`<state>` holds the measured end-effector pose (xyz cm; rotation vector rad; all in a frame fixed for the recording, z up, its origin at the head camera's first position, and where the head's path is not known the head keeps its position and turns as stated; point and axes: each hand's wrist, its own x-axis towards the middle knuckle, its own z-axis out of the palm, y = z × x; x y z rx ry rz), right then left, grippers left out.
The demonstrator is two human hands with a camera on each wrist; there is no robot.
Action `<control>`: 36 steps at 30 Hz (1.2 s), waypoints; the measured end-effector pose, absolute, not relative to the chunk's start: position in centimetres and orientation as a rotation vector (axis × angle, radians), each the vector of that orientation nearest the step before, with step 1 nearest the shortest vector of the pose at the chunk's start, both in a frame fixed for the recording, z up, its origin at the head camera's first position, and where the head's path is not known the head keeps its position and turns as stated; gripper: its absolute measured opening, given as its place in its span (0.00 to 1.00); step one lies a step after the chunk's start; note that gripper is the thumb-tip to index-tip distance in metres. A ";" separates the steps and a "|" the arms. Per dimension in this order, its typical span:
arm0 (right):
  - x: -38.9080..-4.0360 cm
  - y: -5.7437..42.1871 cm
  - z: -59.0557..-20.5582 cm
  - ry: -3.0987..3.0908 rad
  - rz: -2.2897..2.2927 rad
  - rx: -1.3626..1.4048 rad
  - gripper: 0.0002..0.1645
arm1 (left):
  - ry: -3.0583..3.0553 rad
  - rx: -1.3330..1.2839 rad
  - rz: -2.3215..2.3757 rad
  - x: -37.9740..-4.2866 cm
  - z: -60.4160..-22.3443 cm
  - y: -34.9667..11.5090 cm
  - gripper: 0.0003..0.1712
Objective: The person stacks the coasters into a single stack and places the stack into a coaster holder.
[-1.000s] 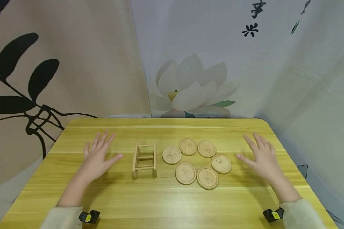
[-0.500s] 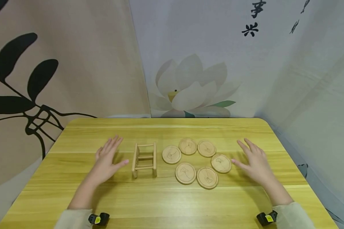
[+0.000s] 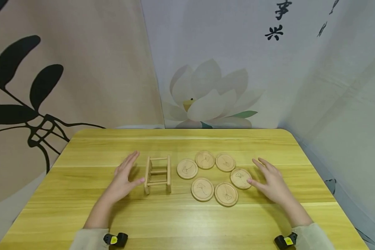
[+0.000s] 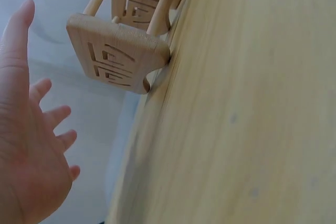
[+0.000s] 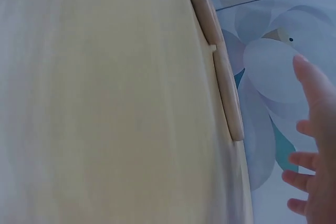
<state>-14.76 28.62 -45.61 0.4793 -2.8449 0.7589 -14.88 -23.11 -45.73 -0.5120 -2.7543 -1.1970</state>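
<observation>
A small wooden rack with slotted side panels and dowel bars stands on the table, left of centre. Just left of it, my left hand hovers with fingers extended and holds nothing; the left wrist view shows the rack a short way from the thumb. Several round wooden coasters engraved with ginkgo leaves lie in a loose ring right of the rack. My right hand is over the ring's right side, its fingers spread, the thumb tip overlapping the rightmost coaster; whether they touch cannot be told.
The wooden table has rounded far corners. Behind it hangs a curtain printed with a lotus and dark leaves. Black wrist cameras sit at the cuffs.
Both hands have moved inward: the left towards the rack, the right leftward towards the rightmost coaster. The rack and coasters have stayed in place.
</observation>
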 end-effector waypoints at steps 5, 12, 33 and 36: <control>-14.7 28.4 -46.2 -2.856 0.827 0.494 0.46 | -2.729 -0.538 -1.374 -14.6 -46.2 -22.8 0.56; -14.7 28.1 -47.3 -2.904 0.999 0.444 0.49 | -2.680 -0.540 -1.535 -14.7 -47.0 -22.5 0.59; -14.4 27.6 -49.7 -2.868 1.110 0.499 0.50 | -2.678 -0.451 -1.762 -14.7 -48.0 -22.2 0.58; -14.5 27.6 -49.8 -2.867 1.112 0.499 0.50 | -2.685 -0.432 -1.764 -14.8 -48.0 -22.2 0.58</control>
